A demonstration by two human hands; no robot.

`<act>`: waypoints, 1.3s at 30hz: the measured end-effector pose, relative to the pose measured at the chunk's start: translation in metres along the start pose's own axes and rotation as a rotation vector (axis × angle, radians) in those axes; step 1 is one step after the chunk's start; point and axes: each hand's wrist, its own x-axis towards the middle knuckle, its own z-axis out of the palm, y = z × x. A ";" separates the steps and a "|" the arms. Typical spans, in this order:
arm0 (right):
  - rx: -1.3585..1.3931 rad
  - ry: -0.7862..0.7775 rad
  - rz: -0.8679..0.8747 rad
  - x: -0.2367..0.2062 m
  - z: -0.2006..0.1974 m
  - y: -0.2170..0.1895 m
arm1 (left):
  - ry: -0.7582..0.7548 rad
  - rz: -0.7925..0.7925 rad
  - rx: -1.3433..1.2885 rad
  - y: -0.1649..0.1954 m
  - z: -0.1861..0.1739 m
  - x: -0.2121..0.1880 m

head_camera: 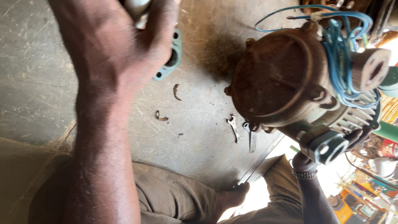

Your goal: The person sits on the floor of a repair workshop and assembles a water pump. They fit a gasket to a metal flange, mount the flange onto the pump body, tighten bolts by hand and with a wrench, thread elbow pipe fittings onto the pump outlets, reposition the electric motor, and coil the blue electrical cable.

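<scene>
Head view. Left hand [137, 37], raised close to the camera, is closed around a pale metal part [139, 10] whose teal flange gasket [172, 56] shows below the fingers. Right hand [356, 139], fingers curled, grips the underside of a rusty pump motor [282, 79] wrapped in blue wire [342, 62]. Two small spanners [240, 130] lie on the concrete floor [37, 74] just beside the motor.

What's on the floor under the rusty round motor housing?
Two small metal spanners lie on the scratched concrete floor below the rusty round motor housing, one partly hidden behind its lower edge. The floor directly beneath the housing is covered.
</scene>
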 end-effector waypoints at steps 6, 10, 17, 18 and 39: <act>0.059 0.155 0.320 0.077 -0.025 -0.086 | -0.096 -0.057 -0.162 0.007 -0.015 0.023; 0.108 0.068 0.384 0.110 -0.052 -0.110 | -0.065 0.020 -0.077 0.016 -0.027 0.024; 0.033 -0.086 0.292 0.115 -0.064 -0.107 | -0.047 0.028 0.094 0.024 -0.025 0.027; 0.011 -0.108 0.255 0.116 -0.065 -0.106 | -0.045 0.023 0.102 0.026 -0.024 0.028; 0.087 -0.136 0.175 0.081 -0.054 -0.090 | -0.086 -0.034 0.120 0.021 -0.010 0.026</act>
